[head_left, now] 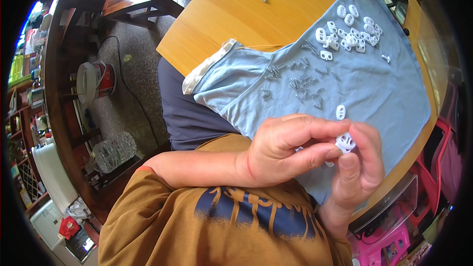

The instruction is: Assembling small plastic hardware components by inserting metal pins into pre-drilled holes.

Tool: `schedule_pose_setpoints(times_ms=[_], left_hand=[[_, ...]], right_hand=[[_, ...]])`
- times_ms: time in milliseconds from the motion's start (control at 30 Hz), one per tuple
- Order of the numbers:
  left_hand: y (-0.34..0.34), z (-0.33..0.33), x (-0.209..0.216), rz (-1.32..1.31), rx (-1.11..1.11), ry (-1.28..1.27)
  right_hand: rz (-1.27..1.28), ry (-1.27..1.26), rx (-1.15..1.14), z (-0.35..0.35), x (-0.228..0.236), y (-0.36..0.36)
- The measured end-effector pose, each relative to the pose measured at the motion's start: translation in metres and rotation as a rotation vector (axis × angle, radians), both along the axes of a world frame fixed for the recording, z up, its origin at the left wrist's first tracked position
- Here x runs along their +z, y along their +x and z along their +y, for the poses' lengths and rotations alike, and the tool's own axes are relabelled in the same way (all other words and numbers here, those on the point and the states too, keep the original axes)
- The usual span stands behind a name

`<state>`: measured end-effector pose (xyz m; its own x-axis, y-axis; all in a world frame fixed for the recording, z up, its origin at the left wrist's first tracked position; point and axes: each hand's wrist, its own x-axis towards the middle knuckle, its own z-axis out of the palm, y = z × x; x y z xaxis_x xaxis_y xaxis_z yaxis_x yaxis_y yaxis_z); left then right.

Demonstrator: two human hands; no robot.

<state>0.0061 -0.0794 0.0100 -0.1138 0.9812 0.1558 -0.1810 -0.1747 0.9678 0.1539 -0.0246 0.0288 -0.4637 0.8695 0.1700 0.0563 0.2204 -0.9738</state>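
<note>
1. Surface [221,15]: yellow wood, cloth over much of it; bump it & small bits could roll off.
2. Blue cloth [379,93]: rumpled nr your lap; a tug could scatter what's on it.
3. L hand [288,140]: grip narrow, thumb + index pinching the white piece.
4. R hand [363,165]: grip narrow too, thumb + fingers on same piece; uneven squeeze btwn hands could pop it out.
5. White heap [351,41]: far R of cloth, well apart from hands.
6. Loose springs [295,84]: mid-cloth; may tangle if you grab several.
7. White piece [346,143]: btwn your fingertips, above cloth. Can't tell if a spring's inside; if so, slack pressure could let it fly.
8. Oval piece [341,112]: just past L index; a stray knuckle could flick it.
</note>
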Motion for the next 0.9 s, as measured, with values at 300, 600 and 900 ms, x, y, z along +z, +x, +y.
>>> schedule_pose_setpoints(times_ms=[300,600,900], left_hand=[[0.004,0.002,-0.002,0.085,0.072,0.015],[0.001,0.005,0.004,0.022,0.033,-0.02],[0.002,0.007,0.011,-0.226,-0.072,-0.198]], right_hand=[[0.026,0.165,-0.021,0.002,-0.011,-0.004],[0.016,0.119,-0.056,0.001,-0.006,-0.005],[0.047,0.077,-0.086,-0.001,-0.007,-0.005]])
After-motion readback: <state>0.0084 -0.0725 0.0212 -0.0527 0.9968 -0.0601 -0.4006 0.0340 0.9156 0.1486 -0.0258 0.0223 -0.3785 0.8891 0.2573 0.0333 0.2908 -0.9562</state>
